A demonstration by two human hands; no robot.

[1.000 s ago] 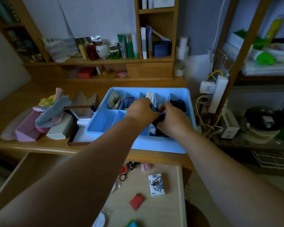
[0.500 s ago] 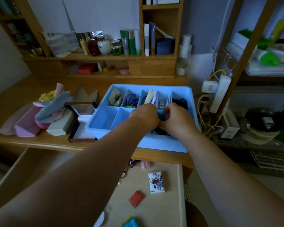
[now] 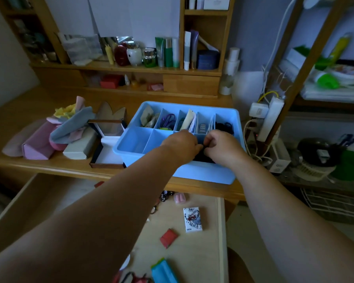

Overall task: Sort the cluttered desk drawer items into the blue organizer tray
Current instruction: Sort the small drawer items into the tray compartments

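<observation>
The long wooden desk fills the room's near side, its pale open drawer pulled out below. On the desk sits the light blue plastic organizer tray, divided into compartments, several in the back row already filled. Both hands meet over a front-right compartment: the left hand and the right hand have fingers curled in, pinching a dark, soft-looking item between them, mostly hidden. It looks light and floppy, best gathered in a bunch and tucked down. In the drawer remain a small white printed packet and a flat red pouch, both light, easy to pinch by an edge.
</observation>
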